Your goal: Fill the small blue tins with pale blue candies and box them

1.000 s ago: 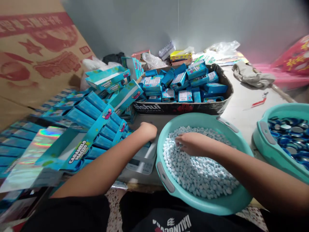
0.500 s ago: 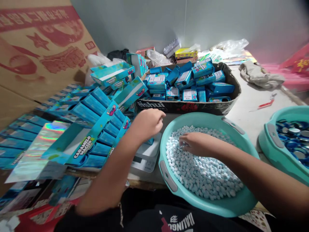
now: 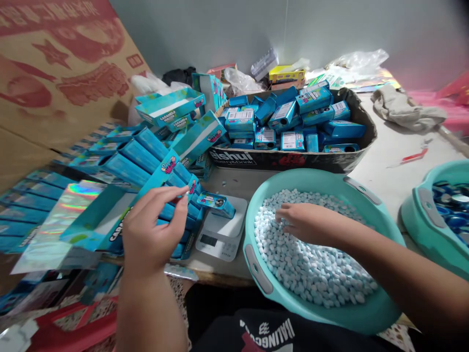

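My right hand [image 3: 304, 222] rests in a teal basin [image 3: 256, 266] full of pale blue tablets [image 3: 311, 269], fingers curled down into them. My left hand [image 3: 154, 227] is raised in front of the stacked blue cartons [image 3: 142, 164], thumb and forefinger pinched together with a small pale bit at their tips. Just right of those fingertips, a small blue box [image 3: 217, 202] lies on a white digital scale [image 3: 220, 234].
A black cardboard tray [image 3: 293, 161] of filled blue boxes stands behind the basin. A second teal basin [image 3: 421, 215] with blue caps [image 3: 452, 208] is at the right. A large brown carton [image 3: 54, 73] leans at the left. A grey cloth [image 3: 406, 110] and a red tool [image 3: 414, 156] lie at the back right.
My left hand has lifted off the scale and drawn back to the left, leaving the small blue box in view on the scale. My right hand stays in the tablets.
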A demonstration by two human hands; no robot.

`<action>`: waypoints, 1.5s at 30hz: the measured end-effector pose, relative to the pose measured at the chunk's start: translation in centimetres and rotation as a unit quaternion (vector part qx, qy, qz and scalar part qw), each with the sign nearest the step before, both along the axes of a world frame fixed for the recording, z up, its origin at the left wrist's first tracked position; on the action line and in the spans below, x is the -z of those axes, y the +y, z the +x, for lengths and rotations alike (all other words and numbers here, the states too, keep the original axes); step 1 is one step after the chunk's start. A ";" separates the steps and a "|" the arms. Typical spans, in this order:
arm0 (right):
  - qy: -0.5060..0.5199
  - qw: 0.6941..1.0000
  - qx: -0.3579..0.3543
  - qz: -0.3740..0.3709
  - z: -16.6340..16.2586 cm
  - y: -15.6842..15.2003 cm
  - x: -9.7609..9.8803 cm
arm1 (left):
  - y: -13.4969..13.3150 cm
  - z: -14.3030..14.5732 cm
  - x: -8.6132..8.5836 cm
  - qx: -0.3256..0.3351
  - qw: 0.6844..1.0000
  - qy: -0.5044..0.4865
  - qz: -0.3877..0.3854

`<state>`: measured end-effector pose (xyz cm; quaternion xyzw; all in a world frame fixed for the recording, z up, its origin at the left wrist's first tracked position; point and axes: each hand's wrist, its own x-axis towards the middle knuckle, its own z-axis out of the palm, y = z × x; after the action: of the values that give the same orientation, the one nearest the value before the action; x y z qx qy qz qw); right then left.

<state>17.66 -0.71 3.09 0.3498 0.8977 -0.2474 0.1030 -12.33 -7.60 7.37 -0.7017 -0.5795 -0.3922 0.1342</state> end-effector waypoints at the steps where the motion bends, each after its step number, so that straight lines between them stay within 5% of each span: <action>1: -0.002 1.000 0.000 0.001 0.0 0.0 0.0 | -0.1 -0.2 0.1 0.003 1.000 -0.002 0.002; 18: 0.003 1.000 -0.006 0.023 0.0 -0.1 0.5 | -0.1 0.4 1.0 0.039 0.999 -0.009 -0.018; 29: 0.015 1.000 -0.014 0.019 0.0 -0.2 0.2 | 2.0 1.1 3.0 0.075 0.985 0.066 -0.138; 35: 0.021 1.000 -0.012 0.019 0.0 -0.1 0.6 | 1.4 3.5 1.4 0.130 0.982 0.054 -0.126; 40: 0.057 0.998 -0.028 0.016 0.3 0.2 1.5 | -0.7 10.1 0.7 0.261 0.926 0.070 -0.263; 45: 0.020 1.000 0.008 0.003 0.6 0.8 1.4 | -2.5 14.9 2.0 0.258 0.839 0.211 -0.430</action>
<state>18.26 0.12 1.67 0.3525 0.8974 -0.2523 0.0816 2.61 -10.07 5.33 -0.8787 -0.4454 0.0337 -0.1684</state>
